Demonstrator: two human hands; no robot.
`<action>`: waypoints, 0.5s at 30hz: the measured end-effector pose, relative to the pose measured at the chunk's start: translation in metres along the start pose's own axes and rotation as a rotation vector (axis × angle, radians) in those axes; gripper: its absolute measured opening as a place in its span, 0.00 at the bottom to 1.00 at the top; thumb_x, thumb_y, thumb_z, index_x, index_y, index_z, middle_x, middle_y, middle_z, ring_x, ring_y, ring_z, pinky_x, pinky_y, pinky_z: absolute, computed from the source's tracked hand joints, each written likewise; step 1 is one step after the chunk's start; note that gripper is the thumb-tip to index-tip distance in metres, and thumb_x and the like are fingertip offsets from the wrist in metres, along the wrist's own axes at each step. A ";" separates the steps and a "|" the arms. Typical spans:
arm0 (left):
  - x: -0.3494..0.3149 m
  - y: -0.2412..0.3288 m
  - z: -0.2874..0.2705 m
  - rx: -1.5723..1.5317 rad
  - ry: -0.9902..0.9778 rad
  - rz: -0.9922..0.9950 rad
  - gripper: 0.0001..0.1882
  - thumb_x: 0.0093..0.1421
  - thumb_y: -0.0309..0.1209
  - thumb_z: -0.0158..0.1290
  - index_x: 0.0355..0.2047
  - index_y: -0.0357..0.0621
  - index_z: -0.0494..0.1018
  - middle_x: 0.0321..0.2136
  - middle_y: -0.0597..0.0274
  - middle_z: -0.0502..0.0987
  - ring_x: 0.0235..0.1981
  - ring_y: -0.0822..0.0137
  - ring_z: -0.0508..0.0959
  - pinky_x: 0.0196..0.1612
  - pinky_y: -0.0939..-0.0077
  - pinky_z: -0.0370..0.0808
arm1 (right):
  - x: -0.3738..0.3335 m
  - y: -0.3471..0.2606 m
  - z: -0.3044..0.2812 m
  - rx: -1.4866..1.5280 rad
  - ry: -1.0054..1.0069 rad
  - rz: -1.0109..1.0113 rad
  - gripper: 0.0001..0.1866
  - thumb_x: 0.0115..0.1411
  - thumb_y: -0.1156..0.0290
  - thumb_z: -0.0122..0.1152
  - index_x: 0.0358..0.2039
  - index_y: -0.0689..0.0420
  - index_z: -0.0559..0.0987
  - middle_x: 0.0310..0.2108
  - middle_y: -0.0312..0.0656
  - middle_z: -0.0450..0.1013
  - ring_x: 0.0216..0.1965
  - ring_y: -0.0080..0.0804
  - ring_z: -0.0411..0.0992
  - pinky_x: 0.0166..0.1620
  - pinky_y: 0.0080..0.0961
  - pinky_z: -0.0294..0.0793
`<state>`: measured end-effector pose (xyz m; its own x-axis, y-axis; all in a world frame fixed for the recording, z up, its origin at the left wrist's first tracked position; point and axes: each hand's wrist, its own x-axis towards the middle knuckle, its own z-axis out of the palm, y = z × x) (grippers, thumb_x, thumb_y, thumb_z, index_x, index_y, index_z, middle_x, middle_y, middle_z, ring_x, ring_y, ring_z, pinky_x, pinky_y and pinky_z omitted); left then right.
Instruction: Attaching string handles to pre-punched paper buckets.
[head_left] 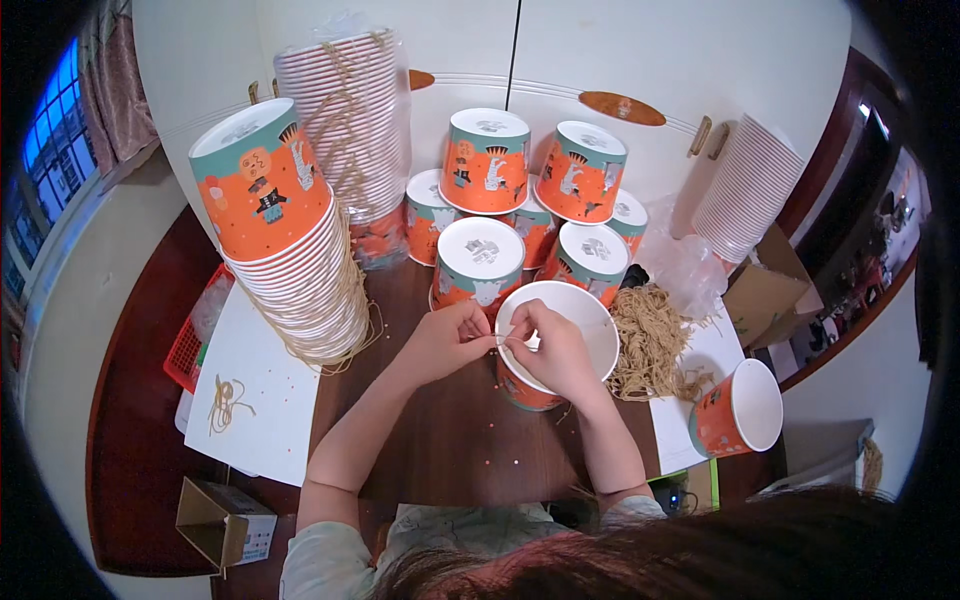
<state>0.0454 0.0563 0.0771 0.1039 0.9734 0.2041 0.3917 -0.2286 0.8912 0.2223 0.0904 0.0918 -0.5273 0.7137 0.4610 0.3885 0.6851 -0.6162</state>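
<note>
In front of me stands a white-lined paper bucket [525,390] with an orange printed outside, its mouth facing up and tilted toward me. My left hand [445,342] pinches a thin cord [500,341] at the bucket's left rim. Opposite it, my right hand [556,350] also pinches the cord, with its wrist across the near part of the bucket's mouth. The fingertips of both hands almost meet. Whether the cord passes through the bucket's wall cannot be made out.
A heap of tan cords [648,345] lies right of the bucket. One bucket [712,418] lies tipped at the right edge. Upturned buckets [484,165] are piled behind. Tall nested stacks stand left [300,300], at the back [340,100] and right [745,190].
</note>
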 end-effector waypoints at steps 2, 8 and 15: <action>-0.001 -0.003 -0.001 0.059 -0.017 0.027 0.08 0.47 0.29 0.55 0.25 0.40 0.68 0.17 0.68 0.70 0.19 0.79 0.69 0.24 0.84 0.67 | 0.000 0.002 -0.002 0.007 0.001 0.012 0.12 0.43 0.75 0.59 0.29 0.57 0.67 0.21 0.41 0.70 0.26 0.37 0.71 0.30 0.30 0.70; -0.001 -0.009 0.004 0.348 -0.055 0.040 0.08 0.45 0.31 0.55 0.26 0.43 0.72 0.16 0.63 0.72 0.19 0.71 0.73 0.24 0.80 0.68 | 0.001 0.002 -0.004 0.036 -0.021 0.022 0.12 0.44 0.75 0.59 0.30 0.58 0.67 0.22 0.42 0.70 0.26 0.36 0.72 0.30 0.29 0.70; -0.001 0.000 0.006 0.145 0.144 0.167 0.05 0.49 0.27 0.52 0.27 0.41 0.73 0.19 0.61 0.75 0.21 0.73 0.76 0.27 0.81 0.71 | 0.000 0.001 -0.004 0.021 -0.010 0.008 0.12 0.43 0.78 0.61 0.29 0.60 0.68 0.22 0.39 0.70 0.24 0.27 0.71 0.29 0.22 0.70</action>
<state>0.0510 0.0554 0.0740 0.0508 0.9114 0.4084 0.5084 -0.3755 0.7749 0.2258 0.0917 0.0941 -0.5316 0.7178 0.4497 0.3773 0.6760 -0.6330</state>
